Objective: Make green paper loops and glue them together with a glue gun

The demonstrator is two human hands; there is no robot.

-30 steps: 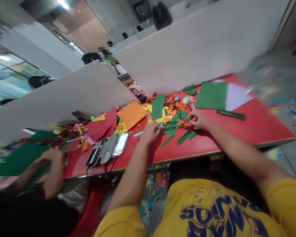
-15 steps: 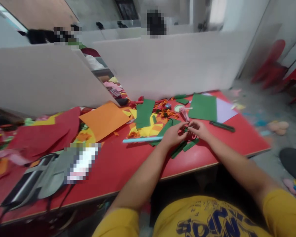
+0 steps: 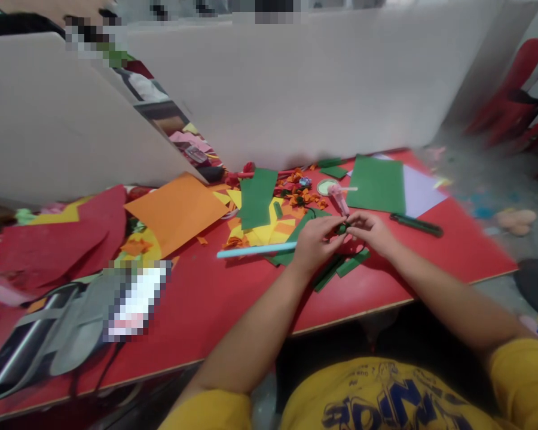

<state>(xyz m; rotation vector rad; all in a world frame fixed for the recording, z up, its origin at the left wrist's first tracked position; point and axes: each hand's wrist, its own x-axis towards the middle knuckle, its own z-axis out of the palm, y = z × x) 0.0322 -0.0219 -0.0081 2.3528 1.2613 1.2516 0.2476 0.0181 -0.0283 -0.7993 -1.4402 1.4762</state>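
My left hand [image 3: 316, 240] and my right hand [image 3: 371, 231] meet over the red table [image 3: 233, 304], fingertips pinching a small green paper piece [image 3: 342, 228] between them. Green paper strips [image 3: 341, 267] lie just below the hands. A light blue stick [image 3: 255, 250] rests on the table left of my left hand. A pink glue bottle [image 3: 339, 198] lies just beyond the hands.
Orange paper [image 3: 177, 210], red paper [image 3: 58, 239], a green sheet [image 3: 377, 184] on a lilac sheet [image 3: 419, 190], a dark pen [image 3: 416, 224] and paper scraps [image 3: 302, 197] cover the table. A grey device [image 3: 72, 334] sits at left. White partitions [image 3: 296, 83] stand behind. Red chairs [image 3: 515, 101] are at right.
The view swung right and steadied. My left hand left the blue stick and joined my right hand; both now pinch the small green piece. A co-worker's hands at left are out of view.
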